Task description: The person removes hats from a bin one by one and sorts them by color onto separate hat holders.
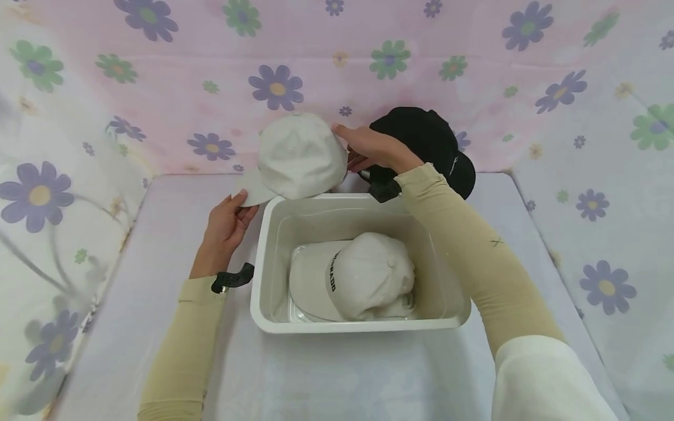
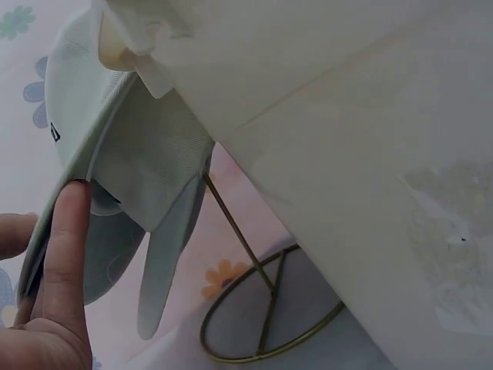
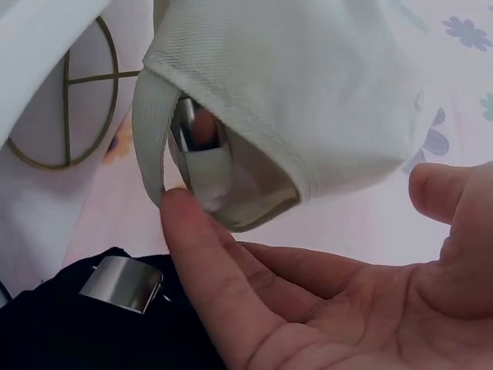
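Note:
My left hand (image 1: 223,225) pinches the brim of a white cap (image 1: 302,155) between thumb and fingers; the left wrist view shows a finger (image 2: 68,254) along the brim's underside. At the cap's back is my right hand (image 1: 376,149), palm up with fingers extended. In the right wrist view its index fingertip is right at the cap's back strap (image 3: 150,142), which has a metal buckle (image 3: 199,127), while the thumb stands apart. Under the cap shows a thin brass wire stand (image 2: 245,231) with a ring base.
A cream plastic tub (image 1: 363,325) stands in front of the hands, with a beige lettered cap (image 1: 371,275) inside it. Behind my right forearm is a black cap (image 1: 416,128). Flowered cloth (image 1: 326,35) hangs around the pale table (image 1: 337,374).

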### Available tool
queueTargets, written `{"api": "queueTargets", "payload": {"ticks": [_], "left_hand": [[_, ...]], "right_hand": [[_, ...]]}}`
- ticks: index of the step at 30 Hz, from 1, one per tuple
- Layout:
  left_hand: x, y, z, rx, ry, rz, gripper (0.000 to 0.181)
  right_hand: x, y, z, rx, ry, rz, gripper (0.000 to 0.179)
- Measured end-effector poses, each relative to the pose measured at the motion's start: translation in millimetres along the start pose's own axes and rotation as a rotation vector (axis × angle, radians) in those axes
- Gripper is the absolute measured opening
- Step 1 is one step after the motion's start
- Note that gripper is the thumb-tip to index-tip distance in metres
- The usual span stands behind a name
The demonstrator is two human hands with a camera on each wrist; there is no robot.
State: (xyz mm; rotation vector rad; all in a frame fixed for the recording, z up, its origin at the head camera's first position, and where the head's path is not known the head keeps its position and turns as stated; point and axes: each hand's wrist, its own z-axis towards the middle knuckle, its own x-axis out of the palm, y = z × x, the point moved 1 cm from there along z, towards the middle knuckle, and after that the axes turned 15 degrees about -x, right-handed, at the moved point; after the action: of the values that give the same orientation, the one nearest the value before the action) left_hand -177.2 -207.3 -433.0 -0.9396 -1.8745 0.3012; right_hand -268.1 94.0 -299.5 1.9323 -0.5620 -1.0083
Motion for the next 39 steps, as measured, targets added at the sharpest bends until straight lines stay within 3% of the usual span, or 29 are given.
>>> {"api": "queueTargets", "payload": {"ticks": [14,20,27,32,39], "left_hand": [[-5.3,-2.4,3.9,0.051,0.021,-0.003,0.031],[-4.5,-3.2,4.1,0.070,0.019,-0.001,0.031],[-2.6,-4.6,7.0,0.095,0.026,0.005,0.033],[-0.8,-8.4,7.3,0.110,0.033,0.009,0.036],[-2.8,-9.6,12.6,0.123,0.046,0.031,0.031]], "right_hand": [[-0.5,-1.8,0.9,-0.033,-0.034,0.022,0.071],[1.6,-1.7,2.0,-0.034,-0.104,0.077,0.066],[5.2,-4.5,7.1,-0.096,-0.198,0.214,0.055],[6.2,-4.9,7.3,-0.133,-0.199,0.343,0.056],[5.0,-3.7,10.8,-0.192,-0.155,0.625,0.063]]}}
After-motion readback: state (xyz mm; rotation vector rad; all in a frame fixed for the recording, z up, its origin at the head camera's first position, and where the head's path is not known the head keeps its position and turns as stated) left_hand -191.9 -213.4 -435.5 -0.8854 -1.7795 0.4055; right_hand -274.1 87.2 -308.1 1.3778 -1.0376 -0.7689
